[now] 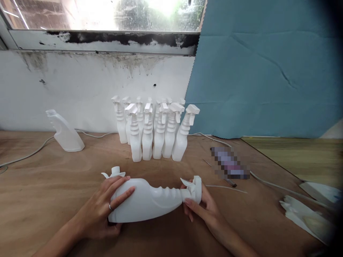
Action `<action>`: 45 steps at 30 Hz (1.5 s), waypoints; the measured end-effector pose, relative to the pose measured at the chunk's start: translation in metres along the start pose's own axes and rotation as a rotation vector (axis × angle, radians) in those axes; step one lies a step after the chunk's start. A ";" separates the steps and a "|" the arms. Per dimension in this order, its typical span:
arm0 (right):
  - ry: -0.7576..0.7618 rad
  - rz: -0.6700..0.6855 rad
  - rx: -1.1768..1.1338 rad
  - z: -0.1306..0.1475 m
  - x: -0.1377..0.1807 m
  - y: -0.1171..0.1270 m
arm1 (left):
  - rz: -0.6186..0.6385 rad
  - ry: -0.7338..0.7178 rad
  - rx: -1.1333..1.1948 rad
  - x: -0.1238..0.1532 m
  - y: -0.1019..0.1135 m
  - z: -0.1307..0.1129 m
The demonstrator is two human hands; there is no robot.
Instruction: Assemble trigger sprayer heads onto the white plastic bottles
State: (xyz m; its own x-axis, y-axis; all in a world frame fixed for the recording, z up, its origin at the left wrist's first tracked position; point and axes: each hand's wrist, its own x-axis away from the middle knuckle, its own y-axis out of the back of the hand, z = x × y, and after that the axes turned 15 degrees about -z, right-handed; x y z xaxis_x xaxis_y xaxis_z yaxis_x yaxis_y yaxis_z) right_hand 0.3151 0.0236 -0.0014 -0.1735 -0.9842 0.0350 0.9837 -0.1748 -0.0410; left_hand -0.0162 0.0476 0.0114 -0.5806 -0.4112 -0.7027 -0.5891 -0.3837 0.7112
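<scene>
A white plastic spray bottle (144, 201) lies sideways between my hands, its base to the left and its neck to the right. My left hand (103, 205), with a ring on one finger, wraps round the base end. At the neck, the fingers of my right hand (202, 205) close on the white trigger head (197, 189), which sits on the bottle's mouth. Whether the head is fully tightened, I cannot tell. Just behind my left hand is another white trigger head (115, 172), partly hidden by the fingers.
Several white spray bottles with trigger heads (159, 139) stand grouped by the wall. A bottle without a head (66, 134) stands at the left. A cable (93, 135) runs along the back of the wooden table (40, 178). A blurred-out item (230, 162) and a white plastic bag (305, 217) lie at the right.
</scene>
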 end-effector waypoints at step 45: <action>-0.159 0.183 -0.463 0.013 0.003 -0.001 | 0.041 0.141 0.142 -0.002 -0.003 -0.012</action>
State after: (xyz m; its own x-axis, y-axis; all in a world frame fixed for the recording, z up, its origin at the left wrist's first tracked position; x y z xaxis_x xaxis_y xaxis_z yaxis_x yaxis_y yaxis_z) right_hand 0.3138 0.0209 0.0114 0.0435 -0.9898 0.1357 0.8677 -0.0299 -0.4963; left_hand -0.0065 0.0399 0.0110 -0.5271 -0.5393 -0.6568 -0.6459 -0.2481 0.7220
